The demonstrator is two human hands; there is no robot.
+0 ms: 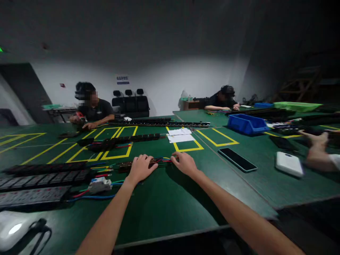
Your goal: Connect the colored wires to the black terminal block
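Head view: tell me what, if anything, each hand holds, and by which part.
The right hand appears to pinch the coloured wires near their ends; the left hand lies over the dark strip, whether gripping it cannot be told.

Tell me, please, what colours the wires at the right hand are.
The wires show red, blue and yellow in the head view.

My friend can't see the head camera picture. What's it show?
A person's left hand lies on a dark strip on a green table; the right hand touches coloured wires at its end. To the right are a phone and blue bin; beyond, two people.
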